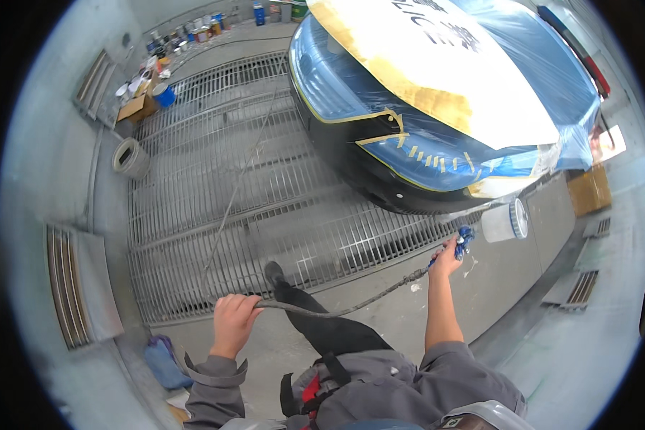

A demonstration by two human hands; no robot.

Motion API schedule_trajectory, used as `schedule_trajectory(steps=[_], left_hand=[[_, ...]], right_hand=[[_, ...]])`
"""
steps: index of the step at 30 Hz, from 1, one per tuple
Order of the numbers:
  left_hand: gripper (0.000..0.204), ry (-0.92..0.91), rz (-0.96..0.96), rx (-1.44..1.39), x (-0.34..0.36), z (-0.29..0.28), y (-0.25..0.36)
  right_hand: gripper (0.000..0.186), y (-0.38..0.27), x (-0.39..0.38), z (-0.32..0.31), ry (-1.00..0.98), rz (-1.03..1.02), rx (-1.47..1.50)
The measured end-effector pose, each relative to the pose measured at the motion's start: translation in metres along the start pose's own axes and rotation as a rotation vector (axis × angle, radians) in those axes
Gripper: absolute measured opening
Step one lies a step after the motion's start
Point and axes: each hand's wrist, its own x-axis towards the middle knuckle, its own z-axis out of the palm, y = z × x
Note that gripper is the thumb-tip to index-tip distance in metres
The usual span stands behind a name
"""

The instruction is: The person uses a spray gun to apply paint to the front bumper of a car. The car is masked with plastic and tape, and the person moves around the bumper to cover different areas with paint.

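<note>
My right hand point(446, 259) is closed round a blue spray gun point(465, 242), held out toward the vehicle's front corner. A translucent white cup point(504, 221) with a blue rim is at the gun's far end. From the gun a dark air hose point(337, 314) sags across in front of me, and my left hand point(233, 322) grips it on the left. The vehicle's dark bumper point(355, 175) lies just beyond the gun. Blue masking film point(423, 161), edged with yellow tape, covers much of the vehicle. Its white panel point(473, 79) has yellow-brown patches along the edge.
Metal floor grating point(215, 172) spreads left of the vehicle, and the hose's thin line crosses it. A whitish bucket point(130, 159), a cardboard box point(137, 107) and a blue can point(164, 94) stand by the left wall. Another cardboard box point(590, 191) sits at the right.
</note>
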Motion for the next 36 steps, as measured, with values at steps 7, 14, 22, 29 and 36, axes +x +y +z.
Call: schedule_trajectory(steps=[7, 14, 22, 29, 36], left_hand=[[0.027, -0.291, 0.197, -0.084, 0.142, -0.067, -0.167], [0.026, -0.403, 0.273, -0.157, 0.266, -0.164, -0.298], [0.026, -0.418, 0.463, -0.131, 0.455, -0.272, -0.511], [0.028, -0.571, 0.750, -0.160, 0.646, -0.313, -0.622], [0.027, -0.704, 0.954, -0.061, 0.867, -0.319, -0.743]], right_hand=[[0.024, 0.055, -0.102, 0.200, -0.227, 0.081, 0.007], [0.030, 0.030, -0.163, 0.389, -0.094, -0.066, -0.129], [0.027, 0.124, -0.269, 0.482, 0.575, -0.113, 0.008], [0.026, 0.185, -0.363, 0.623, 0.575, 0.001, 0.136], [0.027, 0.215, -0.361, 0.869, 0.583, 0.032, 0.174]])
